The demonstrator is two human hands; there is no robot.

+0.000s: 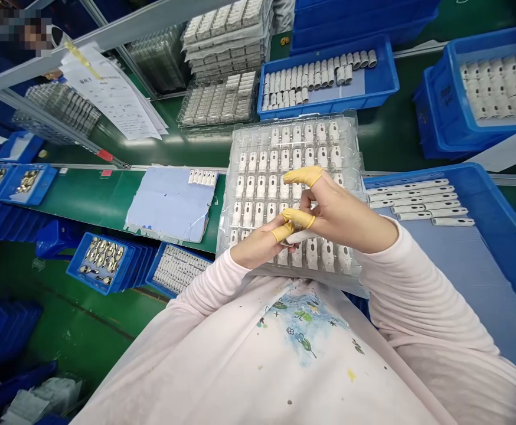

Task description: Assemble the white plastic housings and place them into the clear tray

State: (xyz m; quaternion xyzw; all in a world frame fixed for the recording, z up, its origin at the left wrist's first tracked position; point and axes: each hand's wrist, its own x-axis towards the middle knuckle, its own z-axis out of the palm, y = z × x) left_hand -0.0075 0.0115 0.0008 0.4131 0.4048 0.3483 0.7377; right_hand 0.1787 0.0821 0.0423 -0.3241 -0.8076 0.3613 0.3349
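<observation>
A slim white plastic housing [301, 236] is held low over the front of a clear blister tray. My left hand [262, 241] pinches its left end, with a yellow finger cot on the thumb. My right hand [335, 209] is closed on its other end, partly hiding it. Yellow cots cover the right thumb and the index finger, which stretches out to the left above the piece. Beneath both hands, the clear blister tray [228, 206] carries rows of similar white housings, each with a dark oval hole. Several pockets at its far left have no piece in them.
To the right, a blue bin [497, 183] contains long white pieces on a sheet. A blue bin [329, 106] of short white tubes stands behind the tray. Several white pieces [203, 177] lie on blue-grey cardboard [165, 203] at left. Hanging papers [111, 94] and stacked trays [227, 44] are farther back.
</observation>
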